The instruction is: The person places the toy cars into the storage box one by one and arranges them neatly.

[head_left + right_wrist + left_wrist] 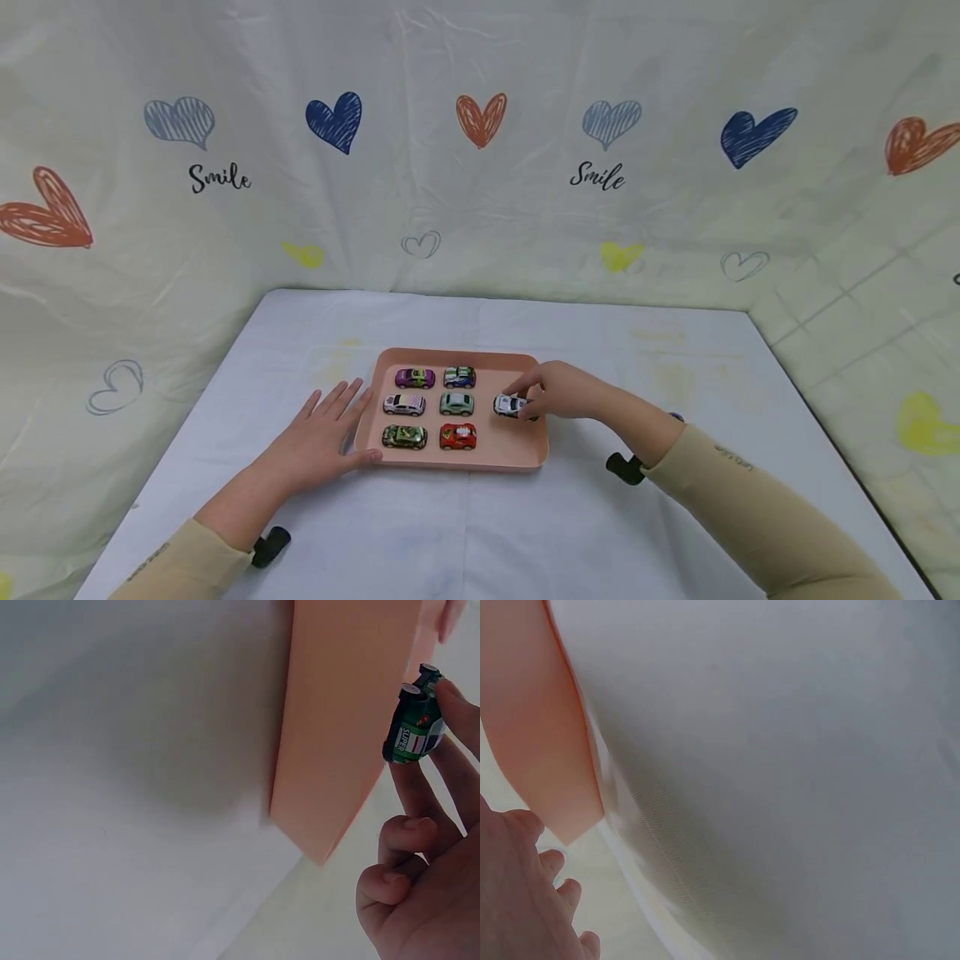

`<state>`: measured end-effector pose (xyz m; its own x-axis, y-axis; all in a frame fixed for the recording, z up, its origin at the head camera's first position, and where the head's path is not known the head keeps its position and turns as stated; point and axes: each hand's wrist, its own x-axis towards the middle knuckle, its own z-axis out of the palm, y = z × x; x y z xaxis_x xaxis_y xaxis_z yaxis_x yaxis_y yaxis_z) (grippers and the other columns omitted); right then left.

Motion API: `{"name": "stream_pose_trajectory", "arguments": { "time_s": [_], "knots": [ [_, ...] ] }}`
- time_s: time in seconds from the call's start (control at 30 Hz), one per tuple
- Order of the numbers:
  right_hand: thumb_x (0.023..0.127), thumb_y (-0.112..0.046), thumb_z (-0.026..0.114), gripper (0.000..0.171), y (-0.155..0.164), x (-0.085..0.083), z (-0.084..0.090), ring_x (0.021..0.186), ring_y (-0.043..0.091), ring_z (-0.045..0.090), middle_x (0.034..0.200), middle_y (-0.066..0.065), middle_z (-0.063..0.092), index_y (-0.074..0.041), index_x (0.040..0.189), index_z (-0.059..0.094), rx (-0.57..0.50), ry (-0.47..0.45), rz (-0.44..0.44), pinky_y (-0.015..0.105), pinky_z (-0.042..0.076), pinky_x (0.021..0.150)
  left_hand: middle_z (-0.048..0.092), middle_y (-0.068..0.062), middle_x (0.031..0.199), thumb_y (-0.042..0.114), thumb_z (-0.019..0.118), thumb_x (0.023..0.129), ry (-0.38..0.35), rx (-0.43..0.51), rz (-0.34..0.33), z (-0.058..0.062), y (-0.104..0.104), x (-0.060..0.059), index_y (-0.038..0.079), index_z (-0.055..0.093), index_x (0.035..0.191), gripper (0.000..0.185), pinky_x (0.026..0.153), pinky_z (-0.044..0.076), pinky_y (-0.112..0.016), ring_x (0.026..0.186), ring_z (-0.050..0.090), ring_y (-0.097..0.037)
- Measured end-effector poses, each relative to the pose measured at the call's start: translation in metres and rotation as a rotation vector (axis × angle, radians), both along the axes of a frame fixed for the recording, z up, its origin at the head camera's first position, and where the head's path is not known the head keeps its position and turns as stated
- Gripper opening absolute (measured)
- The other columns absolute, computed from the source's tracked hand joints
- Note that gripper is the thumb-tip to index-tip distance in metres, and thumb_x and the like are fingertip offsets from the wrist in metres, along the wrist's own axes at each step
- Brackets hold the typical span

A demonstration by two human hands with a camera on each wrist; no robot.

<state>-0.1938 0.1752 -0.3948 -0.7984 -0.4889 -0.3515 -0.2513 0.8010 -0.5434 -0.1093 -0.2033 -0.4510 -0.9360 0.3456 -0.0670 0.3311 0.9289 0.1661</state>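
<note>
A toy car (509, 406) is pinched between thumb and fingers of my right hand (558, 390) over the right part of a pink tray (487, 460). It looks white in the head view; in the right wrist view the toy car (414, 727) shows a dark green side lettered SUPER. My left hand (318, 437) lies with fingers spread along the tray's left edge, its thumb at the front left corner. Two columns of toy cars fill the tray's left and middle: purple (415, 378), blue-green (459, 377), white (404, 405), pale green (456, 404), dark green (404, 437) and red (457, 436).
A white cloth (420, 533) covers the table around the tray. Beyond my right forearm a small blue object (677, 416) peeks out, mostly hidden. A curtain (480, 192) printed with hearts hangs behind the table and along its sides.
</note>
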Motion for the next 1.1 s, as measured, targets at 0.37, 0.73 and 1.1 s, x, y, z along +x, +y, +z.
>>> {"name": "stream_pose_trajectory", "arguments": {
  "time_s": [0.37,0.73,1.1],
  "knots": [
    [0.080,-0.025,0.084,0.029,-0.021,0.017,-0.022,0.081,0.004,0.055,0.092,-0.017,0.066,-0.031,0.108,0.078,0.190,0.122,0.120,0.027,0.048,0.072,0.018,-0.011,0.164,0.079,0.050,0.084,-0.010,-0.001,0.001,-0.003,-0.001,-0.002,0.012,0.027,0.158,0.103,0.120,0.007,-0.057,0.151,0.013,-0.034],
    [0.079,-0.029,0.085,0.029,-0.022,0.019,-0.023,0.075,0.001,0.054,0.082,-0.019,0.068,-0.031,0.108,0.079,0.263,0.232,0.210,0.033,0.041,0.077,0.021,-0.013,0.163,0.078,0.050,0.085,0.005,0.005,-0.003,0.001,0.000,0.000,0.011,0.029,0.157,0.101,0.120,0.011,-0.059,0.150,0.016,-0.036],
    [0.079,-0.030,0.085,0.029,-0.025,0.024,-0.019,0.075,0.003,0.052,0.078,-0.018,0.065,-0.029,0.107,0.079,0.283,0.264,0.240,0.035,0.041,0.082,0.024,-0.014,0.162,0.075,0.056,0.084,0.029,0.048,-0.017,-0.003,-0.001,-0.001,0.010,0.031,0.156,0.100,0.119,0.011,-0.059,0.149,0.019,-0.037]
  ]
}}
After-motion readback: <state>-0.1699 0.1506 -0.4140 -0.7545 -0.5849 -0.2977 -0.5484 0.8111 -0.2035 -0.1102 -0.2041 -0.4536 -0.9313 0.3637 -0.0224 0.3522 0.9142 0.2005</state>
